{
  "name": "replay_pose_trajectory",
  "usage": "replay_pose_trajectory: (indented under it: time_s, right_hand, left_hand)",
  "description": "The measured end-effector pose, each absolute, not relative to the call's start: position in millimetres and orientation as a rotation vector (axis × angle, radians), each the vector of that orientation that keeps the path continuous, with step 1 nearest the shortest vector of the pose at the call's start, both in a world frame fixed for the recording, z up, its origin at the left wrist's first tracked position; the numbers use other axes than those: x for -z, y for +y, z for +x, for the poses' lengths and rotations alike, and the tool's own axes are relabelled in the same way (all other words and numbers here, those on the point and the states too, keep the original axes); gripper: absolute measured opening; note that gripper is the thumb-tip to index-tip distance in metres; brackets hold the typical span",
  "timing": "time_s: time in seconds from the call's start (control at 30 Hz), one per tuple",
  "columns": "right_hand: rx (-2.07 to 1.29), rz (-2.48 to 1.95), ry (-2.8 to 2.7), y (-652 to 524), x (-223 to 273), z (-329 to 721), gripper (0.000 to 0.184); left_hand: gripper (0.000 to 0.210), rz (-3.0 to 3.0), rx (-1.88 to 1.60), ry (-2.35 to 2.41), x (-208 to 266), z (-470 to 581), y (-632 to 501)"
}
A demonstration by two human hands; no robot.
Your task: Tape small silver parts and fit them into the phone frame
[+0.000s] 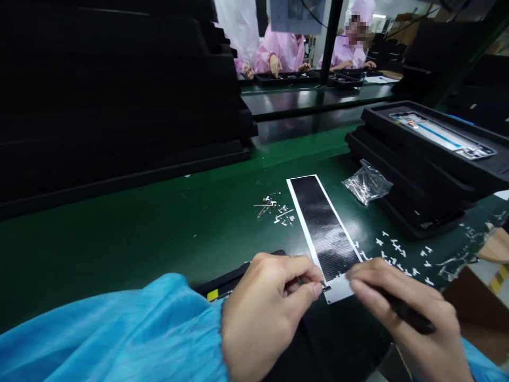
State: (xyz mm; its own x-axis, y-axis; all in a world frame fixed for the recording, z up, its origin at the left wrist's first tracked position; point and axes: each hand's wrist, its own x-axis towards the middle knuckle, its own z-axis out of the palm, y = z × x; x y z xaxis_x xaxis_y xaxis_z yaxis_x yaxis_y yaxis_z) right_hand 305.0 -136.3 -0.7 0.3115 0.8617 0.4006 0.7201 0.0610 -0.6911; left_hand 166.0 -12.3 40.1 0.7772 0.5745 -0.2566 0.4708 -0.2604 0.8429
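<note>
- Two bare hands show in the head view, both over the near end of a black-faced sheet with white edges, lying on the green table.
- Left hand: thumb and forefinger pinch a small dark piece above the sheet's white margin.
- Right hand: fingers curl around a dark tool; its tip is unclear.
- Small metal parts lie left of the sheet, white scraps right.
- Beyond those scraps, a clear bag sits beside stacked black trays.
</note>
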Motion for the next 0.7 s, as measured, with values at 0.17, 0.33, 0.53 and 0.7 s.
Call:
replay_pose_trajectory:
  time_s: [0.17, 0.33, 0.53, 0.7]
  right_hand:
    - [-0.61, -1.551, -1.45, -113.6, -14.4, 274.8, 0.016]
    - [-0.585, -1.498, -1.511, -98.9, -22.1, 258.7, 0.013]
    - [-0.401, -1.517, -1.746, -77.9, -10.5, 229.9, 0.014]
    - [0.267, -1.555, -2.098, -80.4, 8.7, 224.8, 0.019]
  left_hand:
    - [0.02, 2.235, -0.458, 0.625, -33.5, 137.9, -12.9]
    - [0.019, 2.353, -0.528, 0.591, -44.0, 104.0, -3.6]
    - [0.019, 2.302, -0.603, 0.75, -39.9, 68.0, 8.7]
    - [0.021, 2.246, -0.511, 0.979, -15.4, 49.2, 11.6]
